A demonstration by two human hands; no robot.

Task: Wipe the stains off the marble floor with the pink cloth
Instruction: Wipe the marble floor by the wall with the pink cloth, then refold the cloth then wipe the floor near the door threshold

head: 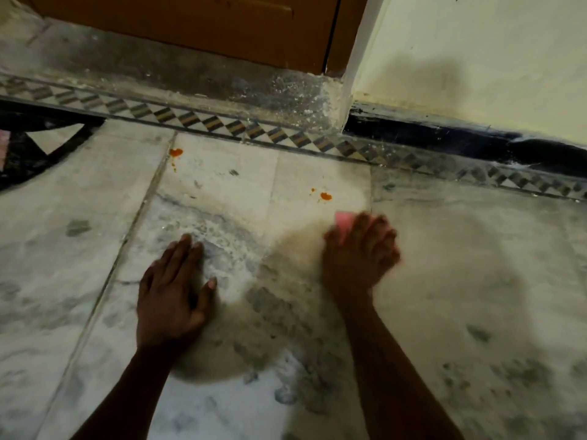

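My right hand point(360, 252) is blurred and presses a pink cloth point(343, 223) onto the grey-white marble floor point(460, 265); only a small pink corner shows past the fingers. Just beyond the cloth lies an orange stain point(326, 196) with a smaller speck beside it. A second orange stain point(175, 152) sits farther off to the left, near a tile joint. My left hand point(178, 290) rests flat on the floor with its fingers together, holding nothing.
A patterned diamond border strip point(222, 123) runs across the floor ahead. Behind it stand a brown wooden door point(197, 23) with a dusty threshold, a white door frame point(359, 58) and a cream wall point(492, 58) with a black skirting. Dark inlay lies at far left.
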